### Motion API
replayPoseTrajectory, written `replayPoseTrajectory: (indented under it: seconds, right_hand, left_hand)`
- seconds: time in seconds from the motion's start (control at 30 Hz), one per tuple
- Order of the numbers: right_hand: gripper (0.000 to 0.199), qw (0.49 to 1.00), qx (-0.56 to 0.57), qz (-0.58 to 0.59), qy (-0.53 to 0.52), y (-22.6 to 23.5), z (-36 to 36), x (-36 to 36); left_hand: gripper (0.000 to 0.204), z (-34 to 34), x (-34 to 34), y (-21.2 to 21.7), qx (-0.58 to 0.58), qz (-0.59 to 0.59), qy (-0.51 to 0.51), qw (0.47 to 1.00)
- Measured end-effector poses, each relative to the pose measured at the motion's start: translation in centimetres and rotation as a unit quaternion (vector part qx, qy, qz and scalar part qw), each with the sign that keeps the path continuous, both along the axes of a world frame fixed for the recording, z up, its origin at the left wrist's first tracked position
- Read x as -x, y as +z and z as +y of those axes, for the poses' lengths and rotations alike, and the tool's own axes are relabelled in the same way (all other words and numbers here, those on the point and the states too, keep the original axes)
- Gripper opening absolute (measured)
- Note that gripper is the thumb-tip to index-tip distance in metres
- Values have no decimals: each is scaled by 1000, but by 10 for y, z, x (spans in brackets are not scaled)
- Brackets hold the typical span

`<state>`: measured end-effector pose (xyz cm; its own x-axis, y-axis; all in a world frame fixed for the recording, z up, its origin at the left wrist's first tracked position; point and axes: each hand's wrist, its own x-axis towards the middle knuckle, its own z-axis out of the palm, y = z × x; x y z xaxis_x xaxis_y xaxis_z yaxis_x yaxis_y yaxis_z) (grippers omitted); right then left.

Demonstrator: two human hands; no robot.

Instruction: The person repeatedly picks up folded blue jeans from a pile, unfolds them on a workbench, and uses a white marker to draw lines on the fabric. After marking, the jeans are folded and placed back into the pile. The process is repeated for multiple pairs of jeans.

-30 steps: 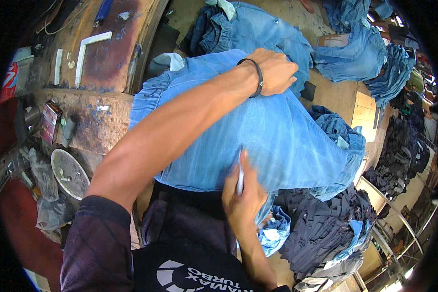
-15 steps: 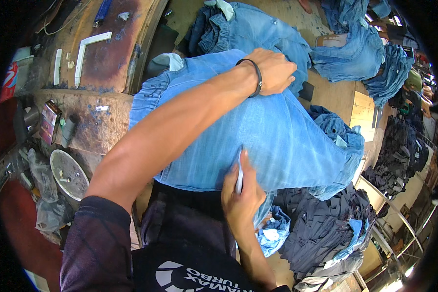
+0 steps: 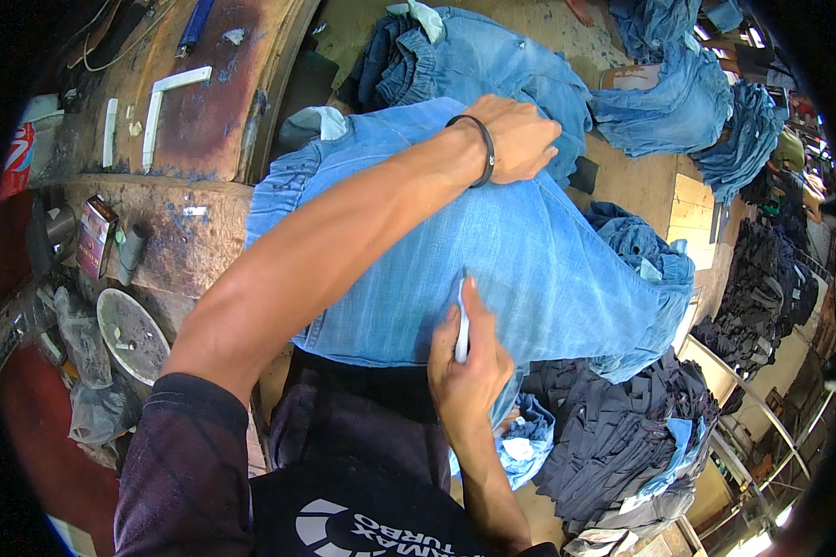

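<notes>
A pair of light blue jeans (image 3: 390, 297) lies spread before me, its gathered waistband at the left. Across its upper part reaches my left arm. My left hand (image 3: 514, 139), with a black band at the wrist, is closed on the denim near the far edge; its fingertips are partly hidden. Lower down, my right hand (image 3: 469, 367) grips a slim white-handled tool (image 3: 462, 325) between thumb and fingers. Its thin dark tip points away from me over the middle of the jeans. Whether the tip touches the cloth I cannot tell.
More blue jeans (image 3: 474, 56) are heaped beyond, with others (image 3: 664, 111) at the far right. Dark trousers (image 3: 613, 446) are piled at the near right. To the left are a stained wooden board (image 3: 223, 111), a white angled strip (image 3: 155, 111) and a round dish (image 3: 132, 334).
My right hand and the white-handled tool have shifted slightly away from me and to the right over the denim. My left hand stays closed at nearly the same spot.
</notes>
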<state>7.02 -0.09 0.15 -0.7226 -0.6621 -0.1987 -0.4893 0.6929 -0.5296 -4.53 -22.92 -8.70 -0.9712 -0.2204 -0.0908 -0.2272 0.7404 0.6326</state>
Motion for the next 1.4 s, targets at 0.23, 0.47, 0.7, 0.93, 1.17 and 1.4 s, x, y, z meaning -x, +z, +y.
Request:
replayPoseTrajectory:
  seconds: [0.23,0.47,0.7,0.93,1.17,1.4]
  right_hand:
    - [37,986,141,82,20,-4,7,-3]
    - [36,996,75,54,14,-9,-3,0]
    - [36,992,112,51,8,-1,10,-6]
    - [35,996,73,57,5,-9,-3,2]
    - [37,988,135,78,19,0,8,-7]
    - [38,995,82,47,27,-4,-7,0]
  left_hand:
    - [30,-2,0,10,-3,-27,0,1000]
    - [30,-1,0,0,5,11,5,1000]
    - [31,-1,1,-4,12,14,5,1000]
    - [31,1,1,-6,3,17,11,1000]
    - [30,0,1,-5,15,15,9,1000]
    - [30,0,1,-6,-2,12,10,1000]
